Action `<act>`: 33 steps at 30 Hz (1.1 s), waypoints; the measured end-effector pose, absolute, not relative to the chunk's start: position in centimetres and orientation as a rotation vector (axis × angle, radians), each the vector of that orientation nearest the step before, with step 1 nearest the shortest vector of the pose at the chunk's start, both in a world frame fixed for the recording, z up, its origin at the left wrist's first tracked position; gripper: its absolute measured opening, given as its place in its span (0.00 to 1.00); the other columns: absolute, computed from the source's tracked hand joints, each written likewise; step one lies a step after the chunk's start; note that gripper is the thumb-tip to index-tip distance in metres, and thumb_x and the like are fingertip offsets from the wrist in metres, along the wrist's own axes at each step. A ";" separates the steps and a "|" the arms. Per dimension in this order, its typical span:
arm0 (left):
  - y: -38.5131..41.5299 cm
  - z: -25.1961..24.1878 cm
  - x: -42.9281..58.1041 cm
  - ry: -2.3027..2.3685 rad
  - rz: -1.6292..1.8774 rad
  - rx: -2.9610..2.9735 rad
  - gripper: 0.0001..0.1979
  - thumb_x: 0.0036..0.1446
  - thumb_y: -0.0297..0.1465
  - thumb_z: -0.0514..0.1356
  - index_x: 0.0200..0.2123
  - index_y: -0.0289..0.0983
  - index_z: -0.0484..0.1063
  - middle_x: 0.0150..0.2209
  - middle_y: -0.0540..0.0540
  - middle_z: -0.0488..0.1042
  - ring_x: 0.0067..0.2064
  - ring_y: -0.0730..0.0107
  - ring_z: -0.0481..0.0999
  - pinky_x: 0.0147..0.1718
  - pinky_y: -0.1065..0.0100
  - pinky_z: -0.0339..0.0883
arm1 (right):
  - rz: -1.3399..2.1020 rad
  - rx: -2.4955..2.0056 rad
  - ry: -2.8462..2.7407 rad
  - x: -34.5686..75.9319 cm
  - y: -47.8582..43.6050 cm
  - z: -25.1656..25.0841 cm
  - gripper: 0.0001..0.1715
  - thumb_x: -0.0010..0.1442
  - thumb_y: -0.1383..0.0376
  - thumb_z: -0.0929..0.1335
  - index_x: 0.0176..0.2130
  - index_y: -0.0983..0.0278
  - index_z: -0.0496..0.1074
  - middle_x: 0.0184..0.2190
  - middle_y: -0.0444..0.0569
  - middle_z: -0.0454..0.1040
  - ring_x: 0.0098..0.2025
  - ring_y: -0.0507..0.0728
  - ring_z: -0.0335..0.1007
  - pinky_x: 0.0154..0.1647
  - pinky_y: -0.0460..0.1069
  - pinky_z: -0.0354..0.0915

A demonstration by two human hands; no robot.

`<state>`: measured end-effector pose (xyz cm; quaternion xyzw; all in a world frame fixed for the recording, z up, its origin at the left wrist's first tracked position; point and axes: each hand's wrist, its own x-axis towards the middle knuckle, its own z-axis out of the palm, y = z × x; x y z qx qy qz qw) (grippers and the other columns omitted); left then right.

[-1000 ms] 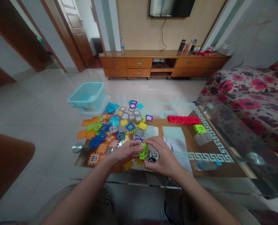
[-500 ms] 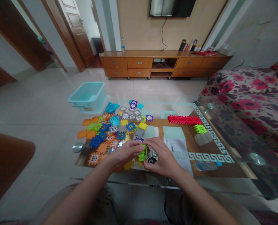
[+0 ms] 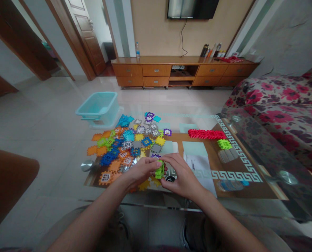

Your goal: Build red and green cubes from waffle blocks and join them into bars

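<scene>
Head view:
- left hand (image 3: pixel 140 171) and right hand (image 3: pixel 182 173) closed, gripping a green plastic block (image 3: pixel 159 170)
- block held over the glass table (image 3: pixel 250 190), its latticed sides partly hidden by fingers
- notched plastic tiles (image 3: pixel 126 148) heaped just beside

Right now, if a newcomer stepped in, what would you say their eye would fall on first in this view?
A colourful heap of plastic puzzle tiles spreads across the left of the glass table. In front of it, the left hand and right hand hold a small lime-green tile block. To the right lies a long red tile strip.
</scene>
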<state>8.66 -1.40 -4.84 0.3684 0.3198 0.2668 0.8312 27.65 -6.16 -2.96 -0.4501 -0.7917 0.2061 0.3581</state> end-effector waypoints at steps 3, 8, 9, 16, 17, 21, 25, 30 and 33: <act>-1.4 -4.8 8.7 0.680 0.553 0.773 0.20 0.45 0.41 0.74 0.35 0.30 0.80 0.32 0.43 0.78 0.31 0.71 0.73 0.38 0.68 0.64 | 0.521 -1.173 -2.049 27.6 -6.2 -3.0 0.35 0.50 0.71 0.71 0.57 0.57 0.67 0.51 0.53 0.73 0.53 0.64 0.69 0.54 0.61 0.68; -1.6 -4.9 8.9 0.680 0.571 0.783 0.21 0.47 0.42 0.73 0.37 0.30 0.80 0.32 0.43 0.79 0.32 0.70 0.74 0.38 0.68 0.64 | 0.454 -1.172 -2.062 27.6 -6.1 -3.2 0.33 0.49 0.71 0.71 0.55 0.59 0.68 0.49 0.52 0.75 0.51 0.64 0.69 0.52 0.60 0.68; -1.6 -4.9 8.9 0.682 0.574 0.788 0.21 0.48 0.42 0.72 0.38 0.31 0.80 0.32 0.43 0.79 0.33 0.69 0.74 0.39 0.68 0.65 | 0.440 -1.174 -2.062 27.6 -6.1 -3.2 0.34 0.48 0.71 0.71 0.55 0.59 0.69 0.49 0.53 0.75 0.51 0.64 0.70 0.51 0.60 0.68; -1.6 -5.1 8.6 0.609 0.530 0.787 0.20 0.50 0.43 0.71 0.39 0.32 0.79 0.37 0.40 0.80 0.39 0.65 0.77 0.46 0.64 0.66 | 0.374 -1.215 -1.991 27.9 -5.9 -3.1 0.34 0.46 0.72 0.71 0.54 0.59 0.70 0.46 0.52 0.75 0.48 0.64 0.70 0.51 0.60 0.67; -1.5 -5.1 8.5 0.607 0.503 0.797 0.20 0.49 0.42 0.72 0.38 0.32 0.79 0.38 0.39 0.80 0.39 0.65 0.77 0.47 0.64 0.66 | 0.364 -1.215 -1.972 27.9 -5.9 -3.1 0.34 0.46 0.72 0.71 0.54 0.59 0.70 0.46 0.52 0.75 0.48 0.64 0.70 0.51 0.60 0.67; -1.5 -5.2 8.2 0.619 0.436 0.837 0.21 0.46 0.41 0.73 0.37 0.31 0.80 0.37 0.39 0.79 0.37 0.68 0.76 0.46 0.64 0.66 | 0.345 -1.208 -1.933 28.1 -5.8 -3.2 0.34 0.46 0.73 0.71 0.53 0.59 0.71 0.46 0.51 0.75 0.48 0.63 0.70 0.51 0.59 0.68; -1.5 -5.4 8.2 0.603 0.432 0.815 0.20 0.47 0.42 0.73 0.35 0.31 0.80 0.35 0.40 0.79 0.35 0.69 0.75 0.45 0.64 0.66 | 0.322 -1.189 -1.948 28.1 -5.7 -3.3 0.34 0.46 0.72 0.71 0.53 0.60 0.70 0.45 0.51 0.75 0.47 0.63 0.70 0.50 0.59 0.68; -1.4 -5.2 8.1 0.615 0.429 0.843 0.17 0.48 0.40 0.73 0.33 0.31 0.80 0.35 0.42 0.79 0.35 0.69 0.75 0.45 0.65 0.66 | 0.327 -1.199 -1.980 28.1 -5.8 -3.3 0.33 0.47 0.72 0.71 0.54 0.60 0.70 0.46 0.52 0.75 0.48 0.63 0.70 0.50 0.59 0.67; -1.4 -5.0 8.1 0.594 0.407 0.855 0.17 0.49 0.40 0.72 0.34 0.31 0.80 0.35 0.41 0.79 0.36 0.69 0.75 0.44 0.66 0.66 | 0.319 -1.192 -1.989 28.1 -5.8 -3.3 0.33 0.47 0.71 0.71 0.54 0.60 0.70 0.47 0.52 0.75 0.48 0.63 0.70 0.51 0.59 0.67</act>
